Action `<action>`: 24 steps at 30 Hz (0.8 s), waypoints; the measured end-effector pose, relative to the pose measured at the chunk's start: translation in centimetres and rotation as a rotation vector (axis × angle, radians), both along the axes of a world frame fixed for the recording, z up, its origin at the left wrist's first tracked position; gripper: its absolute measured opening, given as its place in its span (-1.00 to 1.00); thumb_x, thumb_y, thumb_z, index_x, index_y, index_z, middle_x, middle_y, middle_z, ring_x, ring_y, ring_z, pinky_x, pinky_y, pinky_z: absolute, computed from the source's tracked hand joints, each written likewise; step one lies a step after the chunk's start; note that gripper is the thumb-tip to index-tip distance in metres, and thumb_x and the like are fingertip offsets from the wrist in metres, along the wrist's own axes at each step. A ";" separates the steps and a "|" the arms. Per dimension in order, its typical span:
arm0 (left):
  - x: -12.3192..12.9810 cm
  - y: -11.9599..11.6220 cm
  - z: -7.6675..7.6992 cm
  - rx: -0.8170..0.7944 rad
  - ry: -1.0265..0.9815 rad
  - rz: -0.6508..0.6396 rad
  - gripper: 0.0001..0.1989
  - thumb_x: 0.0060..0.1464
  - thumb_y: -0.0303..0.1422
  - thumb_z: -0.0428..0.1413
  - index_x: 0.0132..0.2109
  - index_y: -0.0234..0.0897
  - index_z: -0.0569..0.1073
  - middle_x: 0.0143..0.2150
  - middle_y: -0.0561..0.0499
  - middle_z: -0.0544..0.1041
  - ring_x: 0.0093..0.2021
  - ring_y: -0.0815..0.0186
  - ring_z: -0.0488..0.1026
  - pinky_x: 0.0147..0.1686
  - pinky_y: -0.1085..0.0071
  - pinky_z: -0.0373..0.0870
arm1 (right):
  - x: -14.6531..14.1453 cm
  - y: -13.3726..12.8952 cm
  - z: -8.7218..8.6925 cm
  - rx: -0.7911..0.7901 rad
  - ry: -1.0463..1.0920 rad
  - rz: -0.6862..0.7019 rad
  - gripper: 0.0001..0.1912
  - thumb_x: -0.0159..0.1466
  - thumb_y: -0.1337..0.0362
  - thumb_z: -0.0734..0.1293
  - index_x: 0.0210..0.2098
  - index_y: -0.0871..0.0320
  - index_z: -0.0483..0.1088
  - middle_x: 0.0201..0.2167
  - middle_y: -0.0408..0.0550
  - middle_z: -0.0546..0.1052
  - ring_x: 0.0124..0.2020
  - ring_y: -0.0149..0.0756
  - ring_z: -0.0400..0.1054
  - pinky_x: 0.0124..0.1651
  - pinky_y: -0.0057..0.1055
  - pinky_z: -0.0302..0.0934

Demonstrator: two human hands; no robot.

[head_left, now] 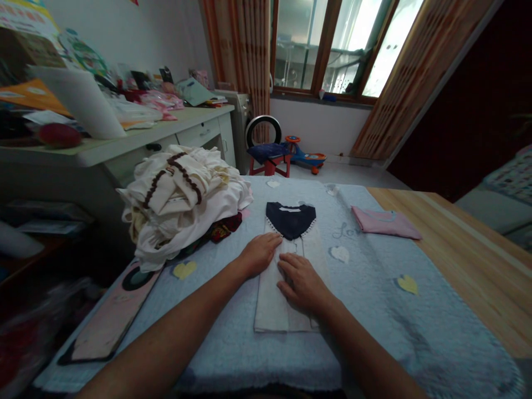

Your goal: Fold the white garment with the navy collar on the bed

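Note:
A white garment with a navy collar (288, 266) lies folded lengthwise on a pale blue quilted mat (374, 327). My left hand (261, 254) rests flat on its upper middle, fingers pointing right, just below the navy part. My right hand (301, 284) presses palm down on the same garment, fingers pointing left, close to my left hand. Neither hand grips the cloth. To the left of my hands stands a heap of cream clothes with brown trim (183, 205). A folded pink garment (385, 222) lies on the far right of the mat.
A wooden table edge (469, 249) runs along the right of the mat. A pink-and-black board (112, 316) lies at the mat's left. Behind the heap stands a white desk (124, 145) crowded with papers. A red stool (269, 160) and a blue ride-on toy (306, 157) sit on the floor beyond.

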State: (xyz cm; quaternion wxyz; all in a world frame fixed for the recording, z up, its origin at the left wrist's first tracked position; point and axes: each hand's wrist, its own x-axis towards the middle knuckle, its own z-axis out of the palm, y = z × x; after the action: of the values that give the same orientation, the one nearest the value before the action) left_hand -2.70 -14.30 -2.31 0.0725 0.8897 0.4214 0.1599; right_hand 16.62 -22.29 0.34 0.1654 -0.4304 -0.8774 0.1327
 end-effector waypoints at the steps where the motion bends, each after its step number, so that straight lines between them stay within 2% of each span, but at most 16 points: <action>1: 0.3 0.2 0.4 0.001 0.011 0.014 -0.61 0.25 -0.46 -0.03 0.19 -0.27 0.37 0.29 -0.12 0.39 0.28 0.19 0.30 0.24 0.19 0.25 | 0.1 0.0 0.0 -0.002 0.014 0.005 -0.56 0.23 0.26 0.36 0.10 0.21 0.40 0.23 0.14 0.37 0.26 -0.04 0.19 0.33 -0.08 0.03; 3: 1.0 0.5 1.2 0.000 0.044 0.043 -0.68 0.24 -0.41 0.00 0.12 -0.23 0.40 0.21 -0.10 0.46 0.19 0.15 0.37 0.14 0.17 0.34 | 0.2 0.0 0.2 -0.011 0.035 0.014 -0.56 0.22 0.27 0.37 0.09 0.19 0.41 0.23 0.14 0.37 0.26 -0.06 0.18 0.33 -0.09 0.03; 5: 1.8 0.7 1.7 -0.007 0.070 0.097 -0.77 0.22 -0.42 0.02 0.01 -0.21 0.43 0.03 -0.08 0.55 0.06 0.14 0.43 0.04 0.20 0.39 | 0.4 0.0 0.3 -0.036 0.037 0.030 -0.51 0.21 0.25 0.38 0.13 0.18 0.39 0.26 0.14 0.34 0.28 -0.05 0.16 0.33 -0.08 0.01; 8: 2.6 0.7 1.6 0.017 0.048 0.166 -0.82 0.19 -0.44 0.05 -0.07 -0.21 0.44 -0.09 -0.07 0.56 0.00 0.12 0.43 -0.01 0.19 0.40 | 0.8 0.2 0.4 -0.099 0.008 0.074 -0.34 0.17 0.17 0.42 0.23 0.20 0.30 0.31 0.18 0.26 0.33 -0.02 0.10 0.35 -0.06 -0.03; 11: 2.6 0.9 0.5 0.054 -0.034 0.158 -0.74 0.18 -0.43 0.06 0.02 -0.23 0.43 0.01 -0.08 0.54 0.12 0.11 0.38 0.13 0.15 0.34 | 1.2 0.4 0.5 -0.158 -0.025 0.114 -0.20 0.12 0.06 0.47 0.28 0.19 0.25 0.36 0.20 0.19 0.37 0.03 0.03 0.38 0.00 -0.10; 13: 2.3 1.2 -0.3 0.065 -0.082 0.135 -0.66 0.19 -0.43 0.06 0.11 -0.25 0.40 0.11 -0.10 0.50 0.22 0.12 0.32 0.23 0.13 0.26 | 1.5 0.5 0.6 -0.187 -0.028 0.132 -0.20 0.10 0.03 0.49 0.26 0.15 0.28 0.38 0.19 0.16 0.39 0.06 -0.01 0.38 0.04 -0.14; 15: 1.9 1.5 -0.8 0.055 -0.117 0.121 -0.63 0.20 -0.43 0.06 0.16 -0.26 0.38 0.17 -0.12 0.47 0.27 0.12 0.29 0.27 0.12 0.23 | 1.8 0.5 0.7 -0.212 -0.008 0.140 -0.29 0.12 0.05 0.48 0.21 0.12 0.34 0.36 0.15 0.20 0.39 0.05 -0.02 0.39 0.06 -0.14; 19: 1.3 2.2 -1.3 0.002 -0.155 0.093 -0.63 0.21 -0.42 0.05 0.16 -0.23 0.40 0.21 -0.10 0.47 0.28 0.16 0.32 0.28 0.14 0.24 | 1.6 0.1 1.1 -0.215 0.061 0.158 -0.68 0.26 0.19 0.37 0.00 0.07 0.49 0.23 0.05 0.40 0.37 -0.03 0.06 0.39 0.10 -0.18; 20: 1.1 2.3 -1.4 -0.007 -0.154 0.085 -0.63 0.21 -0.42 0.05 0.16 -0.24 0.40 0.22 -0.10 0.46 0.28 0.17 0.32 0.29 0.15 0.23 | 1.3 -0.1 1.1 -0.200 0.070 0.166 -0.72 0.29 0.22 0.33 -0.02 0.07 0.49 0.20 0.03 0.43 0.37 -0.07 0.07 0.40 0.09 -0.20; 22: 0.9 2.5 -1.4 -0.009 -0.138 0.080 -0.62 0.23 -0.40 0.05 0.17 -0.26 0.40 0.25 -0.12 0.43 0.30 0.17 0.30 0.30 0.16 0.22 | 0.5 -0.5 1.0 -0.164 0.065 0.179 -0.66 0.34 0.27 0.26 0.09 0.10 0.43 0.23 0.04 0.40 0.38 -0.14 0.06 0.42 0.04 -0.21; 24: 0.7 2.6 -1.5 0.007 -0.108 0.099 -0.60 0.24 -0.36 0.05 0.20 -0.28 0.38 0.31 -0.16 0.36 0.34 0.15 0.25 0.30 0.16 0.20 | -0.5 -0.9 0.8 -0.142 0.033 0.179 -0.49 0.35 0.26 0.23 0.28 0.16 0.24 0.34 0.10 0.26 0.40 -0.19 0.01 0.43 -0.04 -0.19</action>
State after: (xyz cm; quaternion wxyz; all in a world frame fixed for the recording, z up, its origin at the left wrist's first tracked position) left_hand -2.00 -11.75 -3.79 0.0840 0.8583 0.4596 0.2123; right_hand 16.10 -23.17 1.11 0.1363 -0.3585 -0.8979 0.2160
